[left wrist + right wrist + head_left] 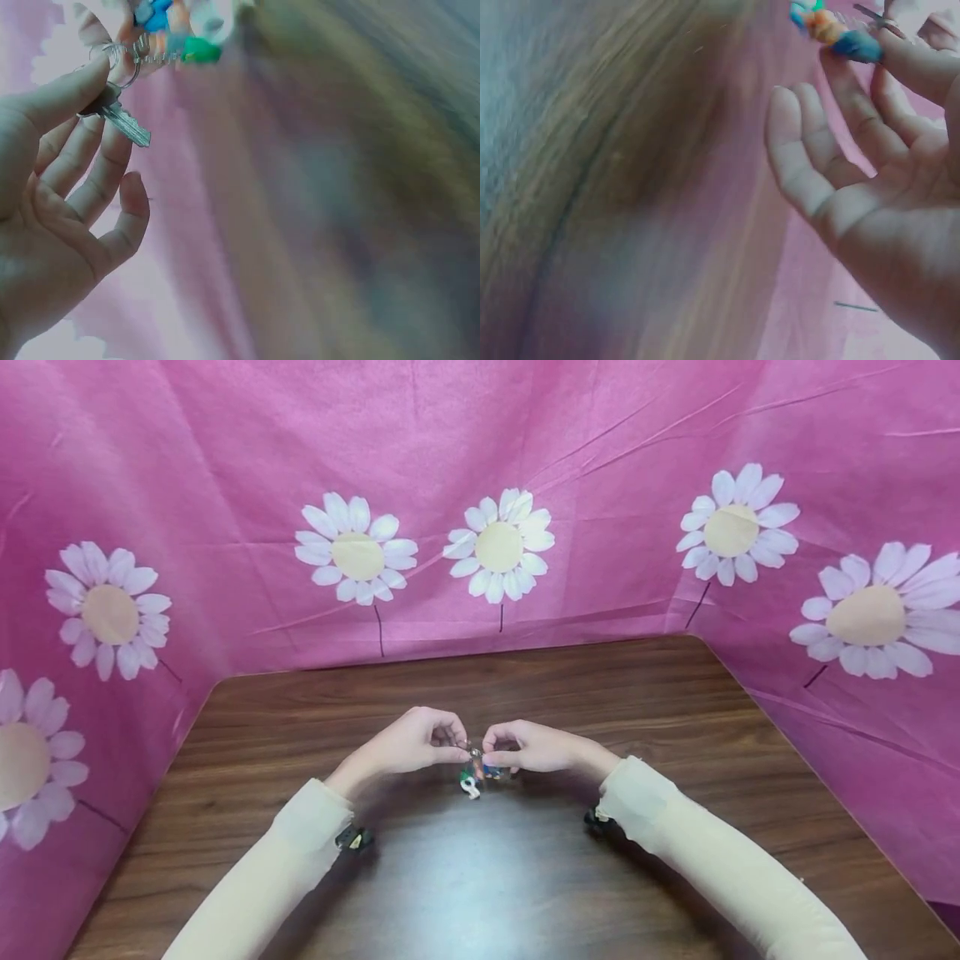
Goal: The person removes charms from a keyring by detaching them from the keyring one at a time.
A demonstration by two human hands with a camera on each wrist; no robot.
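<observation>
Both hands meet over the table, holding a bunch made of a key, a split ring and a keychain with charms. My left hand [408, 742] pinches the head of the silver key [127, 126] between thumb and fingers. The key hangs by the metal ring [133, 71], from which a short chain [159, 58] runs to a green charm [201, 50] and a white curved charm [470, 787]. My right hand [547, 747] pinches the blue end of a small blue and orange figure [825, 28] beside the ring. Fingers partly hide the ring.
A brown wood-grain table [480, 893] lies under the hands. Pink cloth [600, 443] with white daisies hangs round its back and sides. A dark wrist device [354, 838] shows at the left cuff, another [597, 821] at the right.
</observation>
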